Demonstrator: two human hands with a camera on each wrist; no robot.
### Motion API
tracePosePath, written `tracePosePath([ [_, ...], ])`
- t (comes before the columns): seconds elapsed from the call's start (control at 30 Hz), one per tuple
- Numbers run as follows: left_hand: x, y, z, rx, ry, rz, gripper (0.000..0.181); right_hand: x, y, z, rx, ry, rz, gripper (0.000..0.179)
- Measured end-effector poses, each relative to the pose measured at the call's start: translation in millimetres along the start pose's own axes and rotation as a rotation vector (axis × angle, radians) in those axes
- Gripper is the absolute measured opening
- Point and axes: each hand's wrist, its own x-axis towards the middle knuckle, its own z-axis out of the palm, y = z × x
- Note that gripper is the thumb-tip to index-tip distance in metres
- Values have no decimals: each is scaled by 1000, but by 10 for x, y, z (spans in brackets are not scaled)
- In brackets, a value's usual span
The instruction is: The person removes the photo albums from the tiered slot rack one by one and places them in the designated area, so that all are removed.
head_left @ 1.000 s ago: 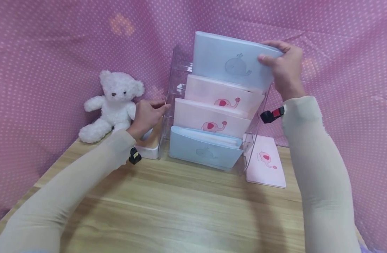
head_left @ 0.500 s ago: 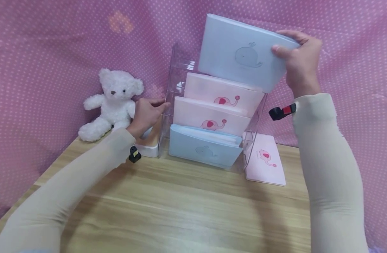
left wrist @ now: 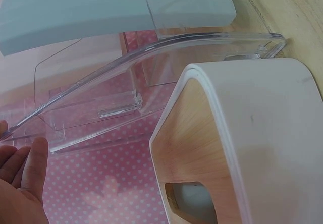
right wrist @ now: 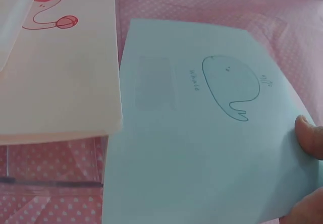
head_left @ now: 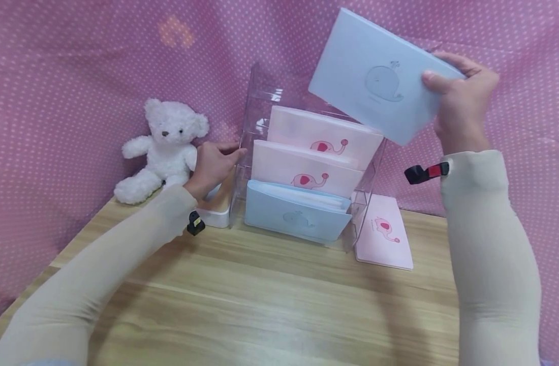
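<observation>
With our right hand [head_left: 467, 99] we hold a flat, light blue whale booklet [head_left: 377, 79], thumb in front, up and tilted over the right side of a clear plastic rack [head_left: 249, 124]. Our left hand [head_left: 215, 165] pinches the rack's left edge, and two pale pink elephant booklets [head_left: 318, 127] sit inside, behind another light blue booklet [head_left: 295, 216].

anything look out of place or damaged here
A pink elephant booklet lies on the table beside the clear rack, while two like it stand inside. The raised blue booklet is tilted, but the right hand holds it. No spill or damage shows.
</observation>
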Motion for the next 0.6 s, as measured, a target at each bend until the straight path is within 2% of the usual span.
tracePosePath([
  [0.13, -2, -5, -4, 8, -5, 5, 36, -13, -14, -126, 59, 36, 9, 55],
  [0.3, -6, -8, -16, 11, 3, 9, 37, -46, -24, -240, 135, 37, 18, 54],
  [0.6, -13, 17, -18, -1, 4, -5, 37, -134, -26, -382, 188, 64, 11, 54],
])
